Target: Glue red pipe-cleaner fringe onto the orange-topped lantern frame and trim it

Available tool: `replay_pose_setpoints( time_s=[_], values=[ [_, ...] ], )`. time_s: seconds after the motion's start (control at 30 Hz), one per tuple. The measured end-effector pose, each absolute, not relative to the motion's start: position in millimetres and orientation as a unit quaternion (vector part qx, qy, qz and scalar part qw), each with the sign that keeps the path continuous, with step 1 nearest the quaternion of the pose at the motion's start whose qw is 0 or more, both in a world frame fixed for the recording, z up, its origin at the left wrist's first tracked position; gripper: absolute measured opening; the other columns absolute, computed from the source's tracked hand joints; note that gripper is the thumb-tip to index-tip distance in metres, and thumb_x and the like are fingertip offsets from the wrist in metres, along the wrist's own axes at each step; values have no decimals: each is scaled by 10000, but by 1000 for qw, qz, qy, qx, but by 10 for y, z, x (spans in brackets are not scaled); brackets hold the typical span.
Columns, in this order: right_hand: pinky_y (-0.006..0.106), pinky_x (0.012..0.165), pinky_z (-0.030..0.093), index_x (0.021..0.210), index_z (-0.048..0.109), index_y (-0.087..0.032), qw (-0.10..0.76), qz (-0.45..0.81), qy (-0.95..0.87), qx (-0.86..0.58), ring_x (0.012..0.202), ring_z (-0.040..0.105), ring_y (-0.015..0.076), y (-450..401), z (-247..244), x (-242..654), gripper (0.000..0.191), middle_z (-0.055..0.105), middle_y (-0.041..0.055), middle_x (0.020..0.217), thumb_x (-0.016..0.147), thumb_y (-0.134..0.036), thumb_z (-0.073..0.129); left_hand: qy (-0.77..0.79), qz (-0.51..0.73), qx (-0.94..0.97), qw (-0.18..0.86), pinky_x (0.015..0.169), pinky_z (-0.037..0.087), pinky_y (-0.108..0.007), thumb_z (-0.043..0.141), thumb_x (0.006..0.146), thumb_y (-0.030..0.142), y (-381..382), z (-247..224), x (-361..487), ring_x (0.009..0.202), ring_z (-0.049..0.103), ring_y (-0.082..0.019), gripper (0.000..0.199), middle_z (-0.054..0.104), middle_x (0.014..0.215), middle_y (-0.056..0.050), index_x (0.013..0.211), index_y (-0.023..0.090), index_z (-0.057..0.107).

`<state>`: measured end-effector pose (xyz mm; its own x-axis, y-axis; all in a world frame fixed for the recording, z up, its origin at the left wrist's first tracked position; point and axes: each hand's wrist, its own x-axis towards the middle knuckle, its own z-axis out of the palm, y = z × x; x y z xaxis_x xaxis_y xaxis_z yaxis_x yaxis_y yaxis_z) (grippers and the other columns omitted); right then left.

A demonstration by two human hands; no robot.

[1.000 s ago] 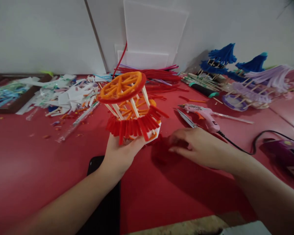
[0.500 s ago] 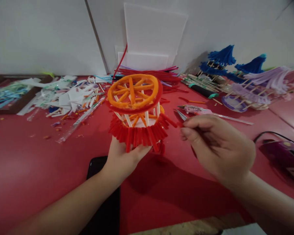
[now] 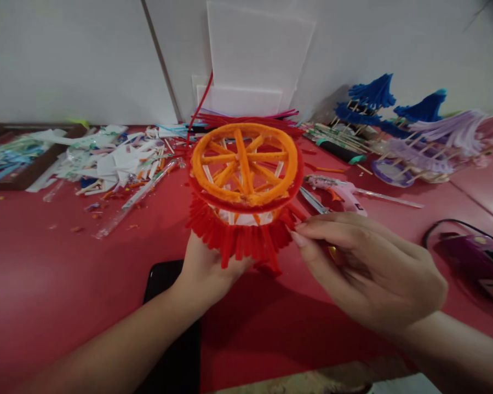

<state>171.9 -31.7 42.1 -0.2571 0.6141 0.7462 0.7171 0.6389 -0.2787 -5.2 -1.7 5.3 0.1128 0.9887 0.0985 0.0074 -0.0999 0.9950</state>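
A carousel-like model (image 3: 246, 164) has an orange spoked ring on top, pale sticks beneath it and a fringe of red pipe cleaner pieces (image 3: 240, 242) round its lower tier. My left hand (image 3: 207, 276) is closed round it from below, its fingertips hidden behind the fringe. At the fringe's right side, my right hand (image 3: 365, 262) pinches the end of a red pipe cleaner piece (image 3: 296, 213) between thumb and forefinger. Behind that hand lie scissors (image 3: 313, 201), partly covered, and a pink glue gun (image 3: 345, 194).
Blue-roofed models (image 3: 372, 93) and a lilac one (image 3: 447, 137) stand at back right. Red pipe cleaners (image 3: 246, 121) lie behind the model. Paper scraps (image 3: 117, 161) and a brown tray (image 3: 28, 178) are at left. A flat black device (image 3: 176, 339) lies under my left forearm; a purple device (image 3: 472, 268) sits right.
The model's top has tipped toward me and the model has shifted slightly right. My right hand has moved a little down and right, its fingertips now against the fringe, uncovering more of the glue gun.
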Motion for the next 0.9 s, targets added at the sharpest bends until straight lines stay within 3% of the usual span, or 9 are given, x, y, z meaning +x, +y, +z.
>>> replay_pose_setpoints(
  time_s=[0.1,0.17,0.3,0.43,0.57,0.7,0.9],
  values=[
    [206,634,561,869,639,-178,432,-63,-800,-410,647,659,103,-312,421,1732,180,709,23,737,762,-34,620,433,490,573,494,907,510,-454,799,530,148,-10,58,-47,940,654,-299,296,616,538,2,518,230,515],
    [229,628,556,906,643,-168,424,-81,-811,-395,666,646,108,-304,411,1765,203,696,33,763,759,-31,620,412,496,563,517,935,498,-449,797,552,175,-13,43,-45,979,652,-292,239,702,698,-27,580,220,563],
    [312,565,511,1006,649,-187,436,-166,-816,-341,644,577,137,-268,356,1865,331,598,18,738,694,-92,701,364,487,480,633,860,551,-445,806,564,205,-32,-34,-63,927,687,-277,358,736,966,-67,883,205,645],
    [313,554,454,1002,658,-273,424,-238,-805,-339,629,515,134,-234,333,1906,396,591,-1,757,652,-131,777,352,470,504,634,842,566,-406,794,596,174,-33,-75,-96,891,697,-245,366,742,949,-43,927,211,643],
    [290,506,400,877,676,-273,415,-275,-800,-335,602,471,124,-223,388,1873,263,566,-2,757,702,-83,727,361,447,568,589,850,568,-397,805,580,183,-10,-50,-99,876,702,-246,317,755,906,-31,865,206,668],
    [280,491,361,764,660,-273,429,-277,-799,-317,594,453,112,-216,413,1859,225,548,-16,753,718,-57,702,329,440,587,595,919,537,-400,777,629,189,-9,-29,-87,955,687,-246,312,747,997,-27,921,231,676],
    [289,483,374,767,698,-301,457,-278,-787,-308,551,448,107,-192,354,1880,231,545,-11,721,691,-84,728,334,436,570,611,908,543,-408,771,638,235,-34,-41,-95,952,687,-256,280,747,981,-32,901,231,676]
  ],
)
